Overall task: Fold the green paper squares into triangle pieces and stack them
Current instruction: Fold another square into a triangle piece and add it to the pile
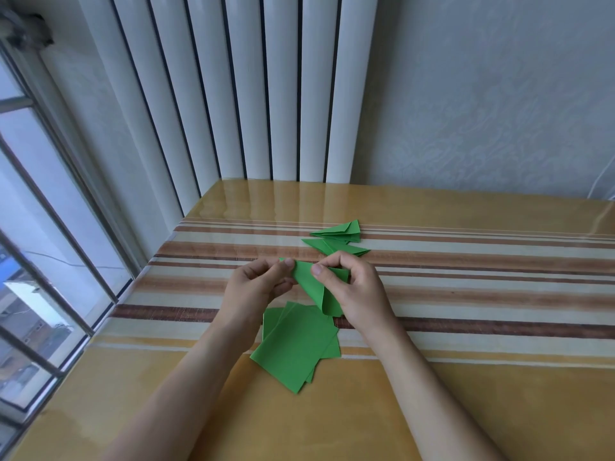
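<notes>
Mid-fold over the glossy striped table (466,294), both hands on one green sheet

Left of the hands there's a metal-framed window (50,227). The left hand (256,284) pinches the top corner of the half-folded green paper (311,287) between thumb and fingertip, the right hand (356,287) pinches its other side, fingers curled, and the smooth matte sheet bends into a cone-ish shape between them. Right under the hands sits a loose fanned stack of flat squares (296,347), maybe three or four, can't count for sure. Just past the right hand, folded triangles (336,241) lie overlapped, three or so.
</notes>
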Tool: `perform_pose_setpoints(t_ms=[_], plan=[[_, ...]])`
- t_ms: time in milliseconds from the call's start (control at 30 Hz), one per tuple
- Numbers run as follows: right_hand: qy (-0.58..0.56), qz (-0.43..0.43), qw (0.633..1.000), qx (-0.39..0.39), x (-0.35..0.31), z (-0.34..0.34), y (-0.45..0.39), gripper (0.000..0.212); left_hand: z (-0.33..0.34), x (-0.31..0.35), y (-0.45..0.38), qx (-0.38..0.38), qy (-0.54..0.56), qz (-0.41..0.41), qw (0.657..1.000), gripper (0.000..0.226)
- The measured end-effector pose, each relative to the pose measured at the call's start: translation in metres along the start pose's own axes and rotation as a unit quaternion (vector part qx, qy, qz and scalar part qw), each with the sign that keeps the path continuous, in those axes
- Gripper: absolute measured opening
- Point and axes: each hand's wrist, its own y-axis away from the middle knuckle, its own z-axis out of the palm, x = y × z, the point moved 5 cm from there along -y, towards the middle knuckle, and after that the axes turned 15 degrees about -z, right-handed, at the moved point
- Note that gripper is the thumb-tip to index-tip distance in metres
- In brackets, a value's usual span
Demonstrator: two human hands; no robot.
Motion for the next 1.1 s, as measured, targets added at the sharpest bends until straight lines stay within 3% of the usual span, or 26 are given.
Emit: perform_pose_setpoints(t_ms=[267,533,900,1100], plan=[[0.000,0.005,1.000,0.012,0.0005,-0.0014,0.0005,0.011,0.0023,0.0027,0.0027,-0.005,0.009,0.009,1.000,0.019],[-0.003,0.007,1.000,0.015,0.0016,-0.0016,0.0006,0.010,-0.0027,0.0033,0.0023,0.013,0.037,0.013,0.999,0.009],[0.001,0.003,1.000,0.030,0.0031,-0.0033,-0.0004,0.009,0.0021,-0.0002,0.0009,-0.035,0.027,-0.001,0.999,0.027],[0.002,0.008,1.000,0.027,0.0035,-0.0039,0.0002,0.009,0.0001,-0.0004,0.0006,-0.022,0.017,-0.004,1.000,0.009]])
